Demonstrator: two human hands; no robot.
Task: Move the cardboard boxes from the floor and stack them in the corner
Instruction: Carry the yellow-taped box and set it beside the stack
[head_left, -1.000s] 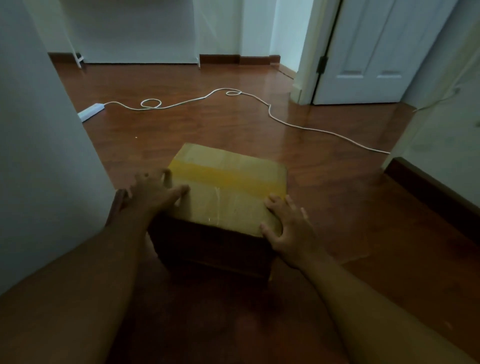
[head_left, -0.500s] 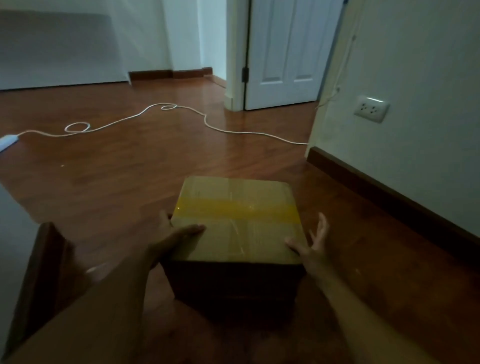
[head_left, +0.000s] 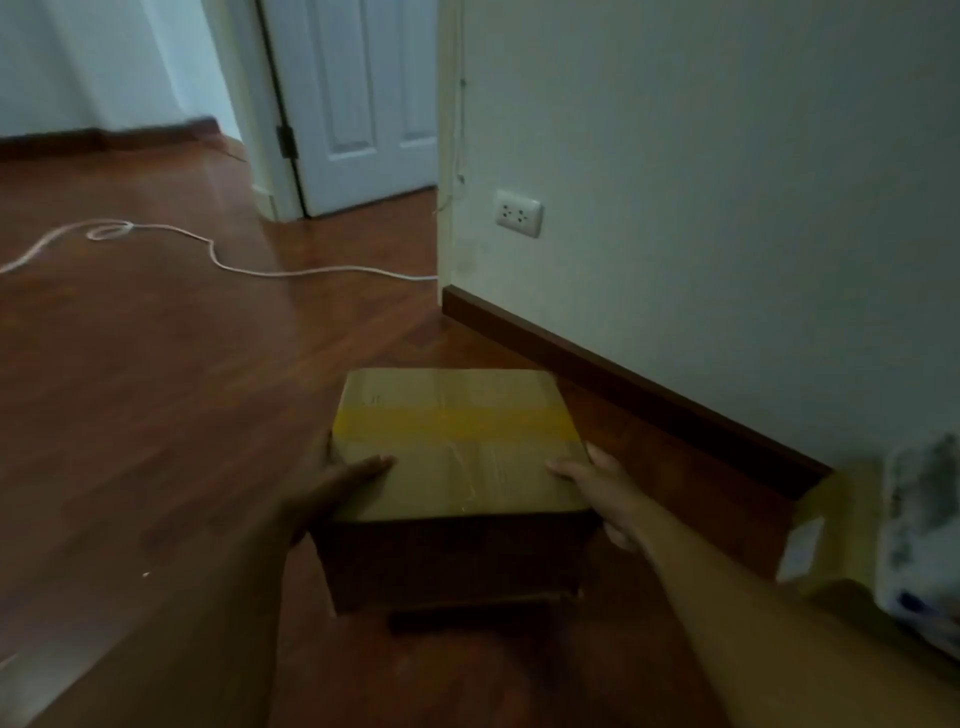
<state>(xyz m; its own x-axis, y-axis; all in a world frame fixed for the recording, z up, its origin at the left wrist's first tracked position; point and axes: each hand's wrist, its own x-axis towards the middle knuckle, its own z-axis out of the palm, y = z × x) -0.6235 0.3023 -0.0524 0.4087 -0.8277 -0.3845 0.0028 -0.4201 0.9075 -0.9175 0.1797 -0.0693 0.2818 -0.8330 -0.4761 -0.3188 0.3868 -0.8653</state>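
Observation:
A brown cardboard box (head_left: 457, 452) with a yellow tape band across its top is in front of me, just above the wooden floor. My left hand (head_left: 332, 483) clasps its left side, thumb lying on the top. My right hand (head_left: 602, 488) clasps its right side, thumb on the top edge and fingers down the side. A second cardboard box (head_left: 826, 540) with a white label stands at the right edge against the wall, partly hidden by a pale patterned bundle (head_left: 919, 540).
A white wall with a dark skirting board (head_left: 623, 369) runs along the right and carries a wall socket (head_left: 518, 213). A white cable (head_left: 218, 260) snakes over the floor at the left. A white door (head_left: 363, 104) stands at the back.
The view has swung right toward the wall, and the second box has come into sight. Both hands have closed on the sides of the taped box, which has moved right with them.

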